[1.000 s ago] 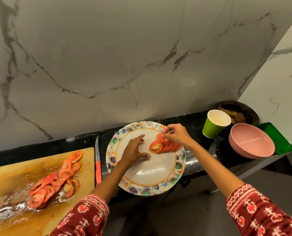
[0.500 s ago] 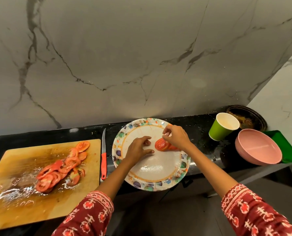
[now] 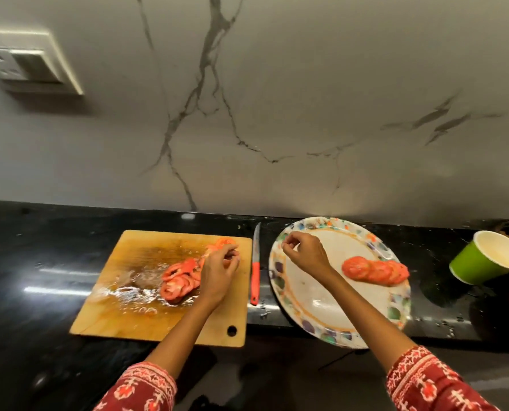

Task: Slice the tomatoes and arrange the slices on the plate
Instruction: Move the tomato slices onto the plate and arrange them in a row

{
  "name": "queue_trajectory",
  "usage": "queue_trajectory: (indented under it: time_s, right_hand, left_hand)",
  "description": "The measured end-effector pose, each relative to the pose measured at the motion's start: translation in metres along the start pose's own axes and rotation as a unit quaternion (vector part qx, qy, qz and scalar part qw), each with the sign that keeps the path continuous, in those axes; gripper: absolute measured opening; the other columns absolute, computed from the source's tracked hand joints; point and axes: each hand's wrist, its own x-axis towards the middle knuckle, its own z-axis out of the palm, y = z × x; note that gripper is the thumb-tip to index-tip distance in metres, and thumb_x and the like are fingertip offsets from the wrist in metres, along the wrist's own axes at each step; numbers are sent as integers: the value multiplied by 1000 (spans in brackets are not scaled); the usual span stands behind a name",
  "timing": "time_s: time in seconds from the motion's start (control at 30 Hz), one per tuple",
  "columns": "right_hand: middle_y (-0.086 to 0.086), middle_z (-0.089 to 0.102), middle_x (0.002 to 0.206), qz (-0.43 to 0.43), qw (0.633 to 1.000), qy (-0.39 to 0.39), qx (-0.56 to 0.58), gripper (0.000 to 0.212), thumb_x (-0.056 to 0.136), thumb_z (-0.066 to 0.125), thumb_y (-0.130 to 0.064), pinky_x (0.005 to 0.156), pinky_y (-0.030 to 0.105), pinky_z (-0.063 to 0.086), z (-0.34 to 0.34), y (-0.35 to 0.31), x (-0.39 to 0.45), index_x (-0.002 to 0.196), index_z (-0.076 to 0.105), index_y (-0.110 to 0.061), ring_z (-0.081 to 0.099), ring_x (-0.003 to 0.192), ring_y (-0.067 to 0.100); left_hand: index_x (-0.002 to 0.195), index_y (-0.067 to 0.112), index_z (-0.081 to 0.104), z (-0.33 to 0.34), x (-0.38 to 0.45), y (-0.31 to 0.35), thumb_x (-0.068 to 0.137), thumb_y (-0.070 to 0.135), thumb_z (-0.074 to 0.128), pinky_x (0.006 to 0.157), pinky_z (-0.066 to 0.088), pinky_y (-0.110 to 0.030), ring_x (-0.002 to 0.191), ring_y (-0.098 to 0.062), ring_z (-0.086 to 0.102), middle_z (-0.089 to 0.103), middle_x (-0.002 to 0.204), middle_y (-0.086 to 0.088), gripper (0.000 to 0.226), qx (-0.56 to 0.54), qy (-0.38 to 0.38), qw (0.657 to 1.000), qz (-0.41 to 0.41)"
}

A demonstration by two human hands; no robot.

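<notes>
While the left hand (image 3: 220, 266) sits over the cut slices (image 3: 179, 278) on the cutting board (image 3: 122, 310), fingers curled down on the pile's right end (grip itself hidden), it's the nearer hand. Pile's long axis runs diagonally toward the board's far right corner. Right hand (image 3: 305, 252) hovers over the plate (image 3: 315, 317), loosely curled, apparently empty. Laid row (image 3: 376, 271) lies right of it.
</notes>
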Motion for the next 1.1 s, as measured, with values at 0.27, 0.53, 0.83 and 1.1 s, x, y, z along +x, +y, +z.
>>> queue_trajectory:
  time_s: [0.27,0.53,0.83,1.1]
  right_hand:
    - [4,67,98,2,993,-113,-36,27,83,61,-21,88,34,45,76,-87,34,108,62,-14,61,95,20]
    - [7,68,97,-92,981,-154,-72,18,85,62,-15,76,29,50,113,-133,29,103,65,-11,63,90,18]
    - [0,63,104,-116,942,-249,-194,40,80,70,-33,59,16,37,151,-171,-20,113,57,-15,54,90,11]
    - [-4,56,81,-30,955,-291,-40,17,79,71,-10,63,18,43,132,-174,-17,95,64,-9,53,77,11]
  left_hand:
    - [117,8,59,-106,14,-61,88,12,59,76,51,-23,93,-13,59,65,103,-6,29,21,74,996,-51]
    - [115,12,61,-150,18,-102,87,8,61,79,52,-25,87,-9,60,63,93,3,29,8,44,997,-61]
    - [114,11,61,-158,24,-119,86,9,61,75,50,-17,88,-10,62,66,93,3,28,-17,-8,999,-35]
    - [114,11,62,-152,25,-112,85,7,63,74,46,-11,87,-7,61,67,95,-1,29,-17,-62,998,-16]
